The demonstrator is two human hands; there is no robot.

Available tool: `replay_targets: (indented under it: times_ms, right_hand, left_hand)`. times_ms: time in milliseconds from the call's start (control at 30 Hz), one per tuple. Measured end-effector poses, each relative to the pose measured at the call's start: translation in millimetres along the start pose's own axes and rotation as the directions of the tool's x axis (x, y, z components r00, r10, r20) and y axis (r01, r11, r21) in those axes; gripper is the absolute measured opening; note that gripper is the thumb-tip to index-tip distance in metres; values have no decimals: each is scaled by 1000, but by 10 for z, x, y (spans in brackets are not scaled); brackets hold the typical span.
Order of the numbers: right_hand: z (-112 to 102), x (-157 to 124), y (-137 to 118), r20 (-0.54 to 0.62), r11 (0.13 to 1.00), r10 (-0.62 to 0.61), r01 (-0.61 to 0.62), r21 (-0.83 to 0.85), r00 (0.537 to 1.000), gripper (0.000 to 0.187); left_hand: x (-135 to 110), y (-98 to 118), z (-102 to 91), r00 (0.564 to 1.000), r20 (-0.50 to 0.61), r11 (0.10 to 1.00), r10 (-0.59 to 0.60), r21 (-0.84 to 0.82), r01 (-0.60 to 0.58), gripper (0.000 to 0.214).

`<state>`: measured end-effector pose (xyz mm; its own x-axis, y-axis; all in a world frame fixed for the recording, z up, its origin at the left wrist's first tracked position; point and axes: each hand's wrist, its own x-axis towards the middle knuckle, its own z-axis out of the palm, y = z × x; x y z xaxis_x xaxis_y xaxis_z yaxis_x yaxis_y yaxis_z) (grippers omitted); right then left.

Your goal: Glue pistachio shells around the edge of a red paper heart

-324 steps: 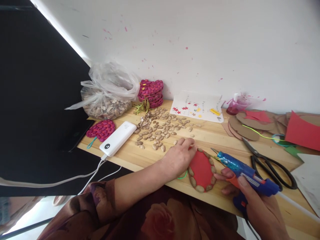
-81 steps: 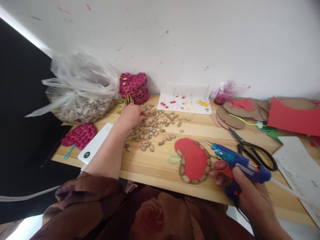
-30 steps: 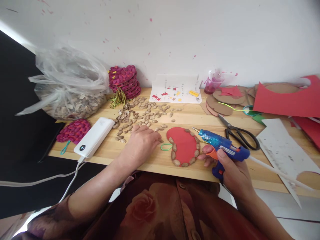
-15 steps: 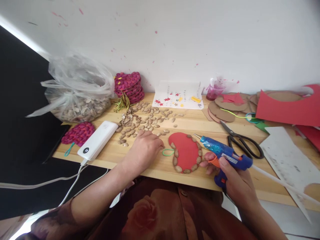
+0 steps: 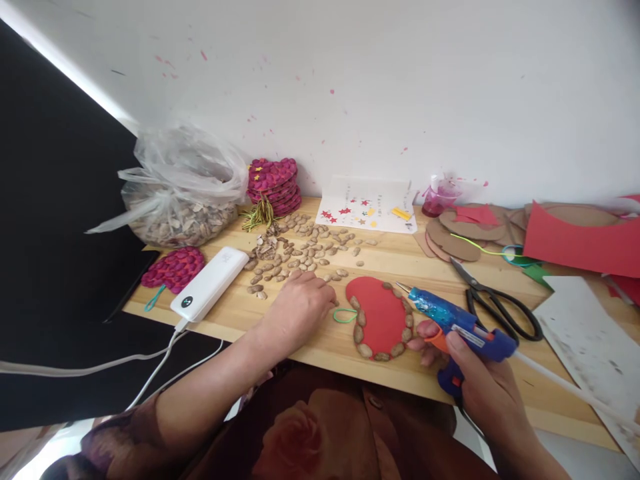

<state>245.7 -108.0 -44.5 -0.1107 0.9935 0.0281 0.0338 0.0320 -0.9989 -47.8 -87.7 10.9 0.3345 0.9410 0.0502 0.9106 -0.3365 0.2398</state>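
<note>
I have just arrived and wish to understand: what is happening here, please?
A person's right hand holds a blue glue gun, its nozzle near a red cutout. Peanut shells line much of the cutout's edge; its upper left is bare. The left hand is near a green loop; I cannot tell whether it holds anything.

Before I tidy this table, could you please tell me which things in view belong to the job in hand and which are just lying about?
Likely in use:
- glue gun, in the right hand
- red cutout
- loose peanuts

Seemingly just lying about:
- power bank
- scissors
- cup
</note>
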Motion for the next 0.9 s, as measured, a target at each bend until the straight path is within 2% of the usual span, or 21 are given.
replay_targets:
  times_ms: [100, 167, 200, 267, 333, 367, 433, 567, 900]
  right_hand:
    - [-2, -15, 1, 16, 1000, -8, 7, 30, 1000, 26]
    - [-5, -36, -19, 50, 997, -55, 52, 53, 997, 27]
    - [-6, -49, -34, 76, 995, -88, 84, 55, 993, 28]
    - [-5, -76, -69, 141, 989, -146, 141, 46, 979, 29]
    - [0, -97, -103, 202, 984, -178, 171, 53, 963, 30]
    - [5, -103, -116, 225, 982, -186, 175, 70, 956, 30]
    - [15, -110, -136, 249, 979, -196, 173, 111, 949, 32]
    - [34, -114, -148, 238, 981, -159, 126, 150, 958, 31]
    - [13, -124, -116, 235, 987, -108, 76, 142, 966, 29]
  left_hand:
    - [-9, -36, -26, 997, -20, 965, -76, -253, 68, 12]
    - [-7, -51, -44, 988, 25, 838, -150, -527, 140, 7]
    - [1, -50, -49, 982, 77, 725, -175, -665, 181, 9]
    - [33, -29, -40, 961, 209, 425, -180, -865, 267, 19]
    - [82, 15, -9, 935, 323, 131, -149, -930, 343, 25]
    - [108, 42, 10, 922, 364, 22, -134, -929, 370, 27]
    - [156, 97, 42, 899, 424, -111, -111, -904, 413, 28]
    - [206, 171, 58, 877, 474, -190, -79, -871, 453, 31]
    - [216, 199, 85, 853, 515, -253, -82, -839, 482, 34]
